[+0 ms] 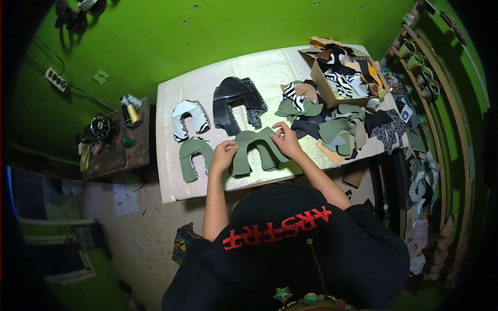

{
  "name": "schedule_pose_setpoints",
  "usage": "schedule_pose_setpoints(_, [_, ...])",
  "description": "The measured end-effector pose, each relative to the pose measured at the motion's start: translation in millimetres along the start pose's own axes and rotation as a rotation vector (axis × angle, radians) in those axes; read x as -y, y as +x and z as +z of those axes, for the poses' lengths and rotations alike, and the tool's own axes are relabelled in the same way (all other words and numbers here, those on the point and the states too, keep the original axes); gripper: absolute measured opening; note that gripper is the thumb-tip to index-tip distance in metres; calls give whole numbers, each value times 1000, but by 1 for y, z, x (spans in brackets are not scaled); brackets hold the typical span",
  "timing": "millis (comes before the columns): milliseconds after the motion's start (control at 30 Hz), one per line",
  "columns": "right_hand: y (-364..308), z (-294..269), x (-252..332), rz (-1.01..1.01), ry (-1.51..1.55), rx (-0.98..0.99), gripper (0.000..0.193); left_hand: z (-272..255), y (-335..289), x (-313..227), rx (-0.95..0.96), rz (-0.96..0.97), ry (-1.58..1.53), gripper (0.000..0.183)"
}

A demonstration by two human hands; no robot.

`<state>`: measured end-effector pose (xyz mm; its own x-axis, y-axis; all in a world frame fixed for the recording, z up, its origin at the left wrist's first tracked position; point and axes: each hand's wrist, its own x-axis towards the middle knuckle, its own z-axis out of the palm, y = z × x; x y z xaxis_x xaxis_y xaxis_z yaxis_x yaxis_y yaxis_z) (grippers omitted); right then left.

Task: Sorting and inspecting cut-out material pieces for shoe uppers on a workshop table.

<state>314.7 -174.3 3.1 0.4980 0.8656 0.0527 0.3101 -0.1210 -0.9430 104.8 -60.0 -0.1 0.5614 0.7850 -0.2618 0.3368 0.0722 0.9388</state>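
Observation:
Both my hands hold a green U-shaped piece (252,138), apparently a cut shoe upper, above the near edge of the table. My left hand (225,154) pinches its left side, and my right hand (285,140) grips its right side near the top. Its two legs hang toward me, and another green layer shows between them. Left of my left hand lies a stack of green U-shaped pieces (188,155) with zebra print at its edge. Behind it sits a white U-shaped stack (181,111). A larger black U-shaped stack (226,96) lies just beyond the held piece.
On the right of the pale glittery table (171,176) are loose green scraps (332,128), a pile with zebra pieces (301,106) and a cardboard box (322,85) of offcuts. A sewing machine (100,125) and thread cones (133,114) stand left. Wooden racks (441,150) line the right wall.

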Motion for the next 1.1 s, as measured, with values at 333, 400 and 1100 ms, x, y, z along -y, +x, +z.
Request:
schedule_pose_setpoints(333, [-9, 46, -13, -140, -200, -72, 13, -9, 2, 38, -253, 96, 171, 16])
schedule_pose_setpoints(400, [-11, 48, -18, -146, -239, -102, 13, -6, 3, 38, -273, 110, 204, 16])
schedule_pose_setpoints(1100, [16, 0, -28, -144, -425, -184, 18, 46, -5, -2, -84, 493, 639, 34])
